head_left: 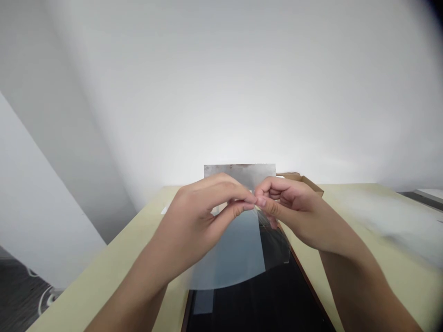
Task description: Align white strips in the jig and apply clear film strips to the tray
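Note:
My left hand (204,207) pinches the upper edge of a thin translucent bluish film (238,253), thumb below and fingers above. The fingertips of my right hand (297,203) meet it there, its thumb and index finger pressed together on what looks like a clear film (277,244) along the sheet's right side. Whether the two are separate layers I cannot tell. The film hangs below my hands with a curved lower edge. Under it lies a long black panel (263,304) with a reddish-brown edge.
The panel rests on a pale yellow table (114,272) against a white wall (242,83). Behind my hands stands a grey metallic-looking plate (242,171), with an open cardboard box (311,184) to its right. Blurred clear plastic (394,226) lies at the right.

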Motion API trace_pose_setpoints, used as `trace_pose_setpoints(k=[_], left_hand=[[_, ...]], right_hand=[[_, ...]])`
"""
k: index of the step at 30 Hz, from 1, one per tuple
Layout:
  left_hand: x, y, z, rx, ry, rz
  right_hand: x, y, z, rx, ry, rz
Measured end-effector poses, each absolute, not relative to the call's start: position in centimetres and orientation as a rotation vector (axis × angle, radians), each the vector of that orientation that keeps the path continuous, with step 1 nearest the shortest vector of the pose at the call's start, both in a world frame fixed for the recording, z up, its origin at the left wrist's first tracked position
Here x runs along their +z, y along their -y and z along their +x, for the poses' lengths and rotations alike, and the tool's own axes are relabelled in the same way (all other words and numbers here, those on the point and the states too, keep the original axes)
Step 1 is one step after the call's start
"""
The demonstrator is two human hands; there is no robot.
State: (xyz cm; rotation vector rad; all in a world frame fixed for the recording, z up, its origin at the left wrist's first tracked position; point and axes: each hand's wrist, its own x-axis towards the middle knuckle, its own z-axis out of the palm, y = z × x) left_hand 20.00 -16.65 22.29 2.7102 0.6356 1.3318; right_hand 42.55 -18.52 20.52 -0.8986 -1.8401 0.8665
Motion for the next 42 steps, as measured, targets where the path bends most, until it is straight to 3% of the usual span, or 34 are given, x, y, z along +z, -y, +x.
trace_pose_setpoints(k=[20,30,37,42], left_hand=[[22.0,16.7,19.8,1.418,-0.377,2.759],[22.2,16.6,19.8,1.479,-0.497,2.683],[22.2,16.7,19.6,1.569,-0.570,2.552],[22.2,16.8,19.7,1.504,-0.618,2.581]], right_hand=[[21.1,18.7,42.8,0.901,1.844,-0.814],[21.1,19.0,43.7,0.977,1.833,-0.798],[21.6,19.9,45.9,0.733,2.035,-1.002],[22.0,20.7,46.0,0.743,1.962,-1.000]])
